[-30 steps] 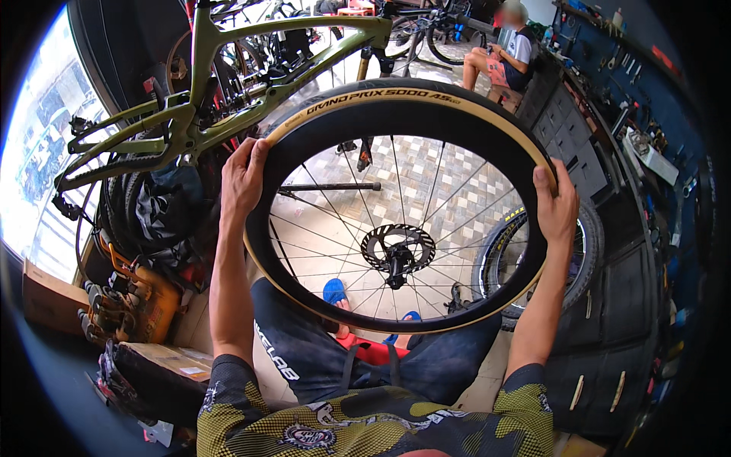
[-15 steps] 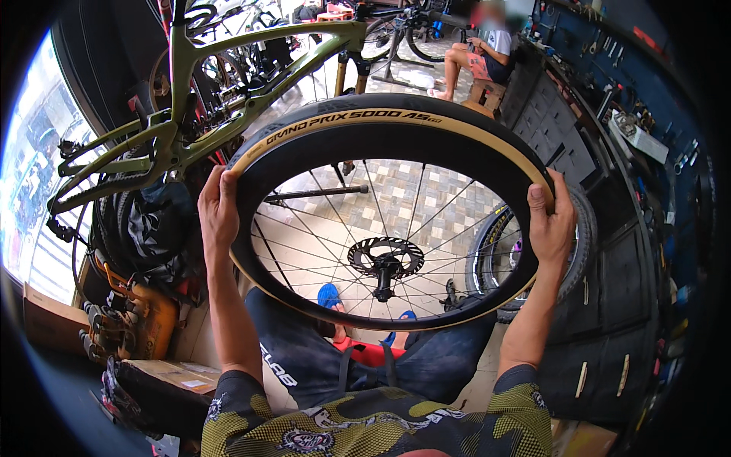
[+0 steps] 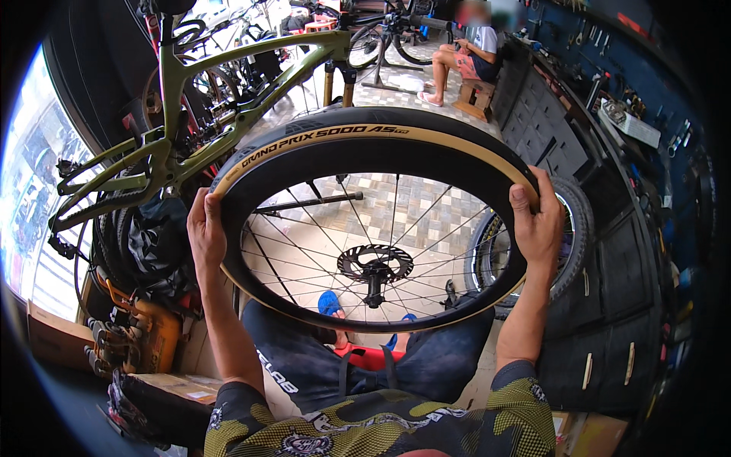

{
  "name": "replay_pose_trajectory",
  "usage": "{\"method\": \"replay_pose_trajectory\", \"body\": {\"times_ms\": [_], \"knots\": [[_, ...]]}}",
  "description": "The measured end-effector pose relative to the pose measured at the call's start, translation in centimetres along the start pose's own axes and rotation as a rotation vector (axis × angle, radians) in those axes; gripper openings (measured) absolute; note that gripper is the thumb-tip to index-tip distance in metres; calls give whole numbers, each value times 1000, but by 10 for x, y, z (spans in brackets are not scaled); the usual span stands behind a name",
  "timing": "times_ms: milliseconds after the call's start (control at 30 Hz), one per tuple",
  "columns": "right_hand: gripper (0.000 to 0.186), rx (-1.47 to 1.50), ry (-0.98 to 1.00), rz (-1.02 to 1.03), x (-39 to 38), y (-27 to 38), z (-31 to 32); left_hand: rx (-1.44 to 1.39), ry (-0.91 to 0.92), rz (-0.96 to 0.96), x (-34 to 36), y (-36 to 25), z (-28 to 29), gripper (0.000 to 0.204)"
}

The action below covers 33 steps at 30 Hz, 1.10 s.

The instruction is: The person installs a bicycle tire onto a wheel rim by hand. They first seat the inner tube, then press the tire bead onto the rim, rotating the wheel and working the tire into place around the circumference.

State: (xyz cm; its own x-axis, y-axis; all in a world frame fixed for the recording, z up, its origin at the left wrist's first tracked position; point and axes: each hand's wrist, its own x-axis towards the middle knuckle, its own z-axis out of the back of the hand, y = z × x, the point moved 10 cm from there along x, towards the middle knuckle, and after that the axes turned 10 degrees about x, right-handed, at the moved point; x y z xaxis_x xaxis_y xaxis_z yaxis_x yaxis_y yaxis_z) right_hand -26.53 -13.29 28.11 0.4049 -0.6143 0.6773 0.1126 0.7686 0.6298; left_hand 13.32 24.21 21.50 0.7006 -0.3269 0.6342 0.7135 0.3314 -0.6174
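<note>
In the head view I hold a bicycle wheel (image 3: 381,154) across my lap, with a deep black rim, black tire with tan sidewall, thin spokes and a slotted disc rotor (image 3: 352,264) around the central hub (image 3: 373,283). My left hand (image 3: 206,228) is closed on the tire and rim at the left side, thumb on top. My right hand (image 3: 536,225) grips the opposite side, its thumb resting on the tan sidewall. Below the wheel show my dark-covered legs (image 3: 442,356) and blue sandals (image 3: 329,303).
An olive bike frame (image 3: 251,53) stands upper left, above an orange compressor (image 3: 148,331). A knobby-tired wheel (image 3: 579,244) leans right, by black drawer cabinets (image 3: 624,305) and a tool wall (image 3: 609,38). A person (image 3: 476,53) sits on a wooden stool (image 3: 472,103) at the back.
The wheel, with both my hands on it, has moved down and slightly left in the picture. The background has shifted slightly left too, and more of the seated person's stool shows.
</note>
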Motion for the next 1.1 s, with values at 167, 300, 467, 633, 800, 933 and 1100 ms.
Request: {"method": "replay_pose_trajectory", "body": {"times_ms": [167,300,467,633,800,933,1100], "knots": [[59,3,0,-6,0,-1,-1,-6,-15,-35,2,-3,-2,50],[59,-13,-1,-17,2,-1,-1,-1,-22,-36,3,1,-3,51],[61,-22,-12,-19,2,-5,-2,18,-53,-18,2,-2,-3,51],[61,-35,-20,-7,3,-6,-1,35,-56,-30,3,1,-4,51],[63,-17,-20,-8,3,-2,1,42,-36,-47,3,1,-7,52],[65,-3,-19,10,2,-3,-3,63,-34,-58,4,1,-3,54],[65,-42,-25,18,2,-1,0,69,-5,-48,3,2,-6,54]]}}
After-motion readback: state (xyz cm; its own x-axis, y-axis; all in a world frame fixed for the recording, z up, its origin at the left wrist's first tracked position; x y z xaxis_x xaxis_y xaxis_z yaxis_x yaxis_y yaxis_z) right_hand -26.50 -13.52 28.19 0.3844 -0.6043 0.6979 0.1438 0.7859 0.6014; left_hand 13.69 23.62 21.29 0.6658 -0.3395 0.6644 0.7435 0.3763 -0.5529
